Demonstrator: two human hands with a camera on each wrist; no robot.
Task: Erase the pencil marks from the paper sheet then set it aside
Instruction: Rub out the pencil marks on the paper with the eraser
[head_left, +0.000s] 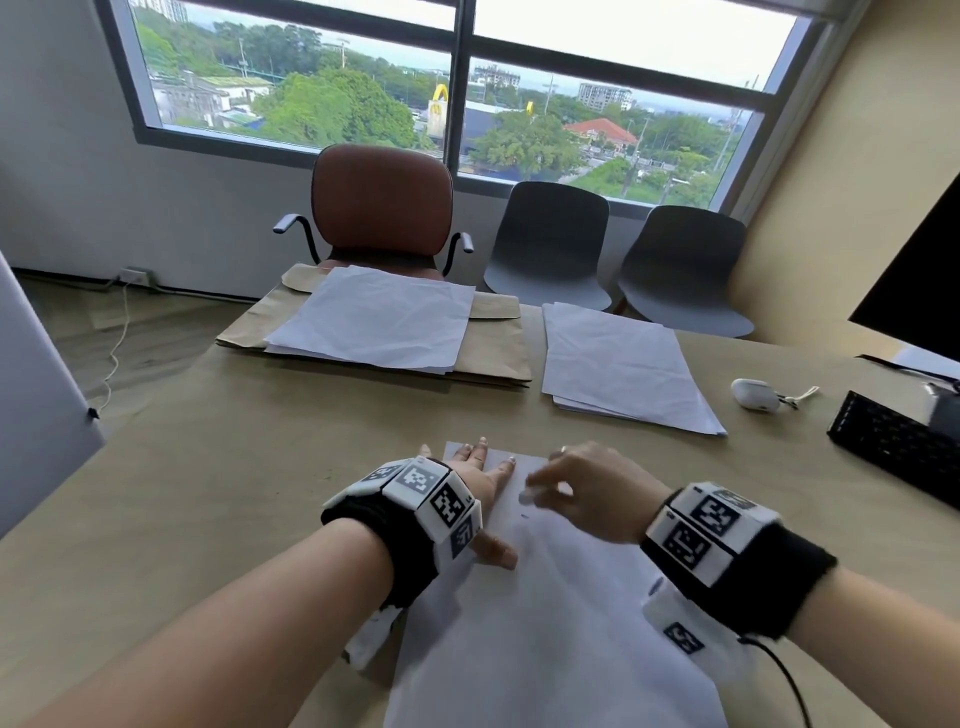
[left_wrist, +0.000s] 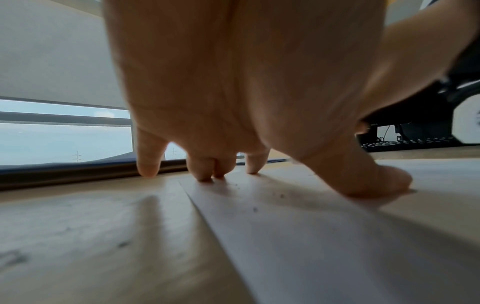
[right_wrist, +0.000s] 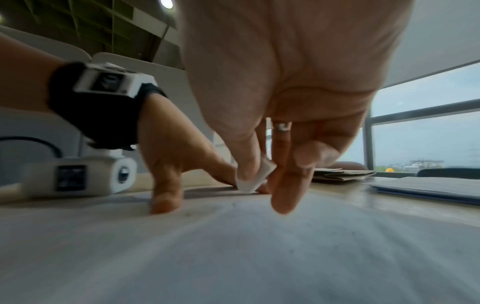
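Observation:
A white paper sheet (head_left: 545, 623) lies on the table in front of me, and the left wrist view shows dark crumbs on the paper sheet (left_wrist: 298, 236). My left hand (head_left: 475, 483) presses flat on its far left part, fingers spread, thumb on the paper. The left hand (left_wrist: 207, 102) shows fingertips down at the sheet's edge. My right hand (head_left: 576, 488) pinches a small white eraser (head_left: 525, 497) and holds it against the sheet near a short pencil mark (head_left: 524, 516). The eraser (right_wrist: 255, 179) sits between thumb and fingers of the right hand (right_wrist: 280, 102), touching the paper sheet (right_wrist: 246, 257).
A paper stack on brown envelopes (head_left: 374, 322) lies at the far middle, another paper stack (head_left: 623, 364) at the far right. An earbud case (head_left: 756, 395), a black keyboard (head_left: 893, 447) and a monitor (head_left: 919, 280) stand on the right. Chairs (head_left: 382, 208) line the far side.

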